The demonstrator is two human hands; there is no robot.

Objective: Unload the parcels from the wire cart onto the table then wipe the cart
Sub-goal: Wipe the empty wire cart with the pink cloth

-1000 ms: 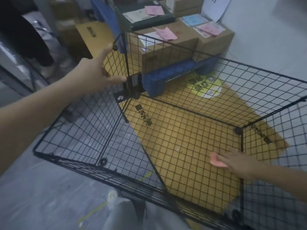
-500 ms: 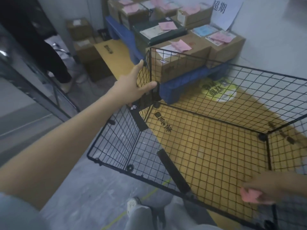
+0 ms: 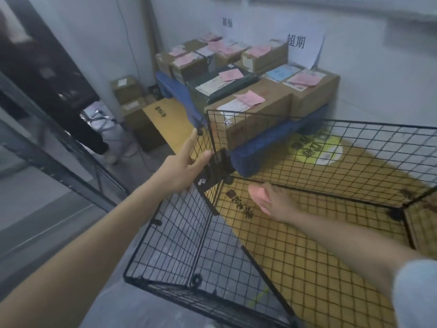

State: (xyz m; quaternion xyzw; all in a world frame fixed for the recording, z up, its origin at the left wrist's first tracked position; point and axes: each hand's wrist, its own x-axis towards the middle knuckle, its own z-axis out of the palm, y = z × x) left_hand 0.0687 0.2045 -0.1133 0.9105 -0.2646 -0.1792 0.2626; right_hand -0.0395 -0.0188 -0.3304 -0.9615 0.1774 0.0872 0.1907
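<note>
The black wire cart [image 3: 307, 129] stands empty in front of me, with the yellow floor showing through its mesh bottom. My left hand [image 3: 182, 166] holds the cart's far left corner, its thumb hooked inside the post and its index finger stretched along the outer panel. Inside the cart my right hand [image 3: 279, 204] grips a pink cloth [image 3: 259, 196] and presses it on the mesh bottom near that same corner. Brown cardboard parcels [image 3: 272, 91] with pink slips lie stacked on a low blue platform [image 3: 260, 147] just behind the cart.
A person in dark trousers [image 3: 82, 131] stands at the far left beside a grey metal rack frame [image 3: 71, 166]. Small boxes [image 3: 127, 88] sit on the floor by the wall. Paper signs [image 3: 302, 46] hang on the white wall behind the parcels.
My right hand has carried the pink cloth from the cart's near right corner across the bottom to the far left corner. My left hand stays on the far left corner.
</note>
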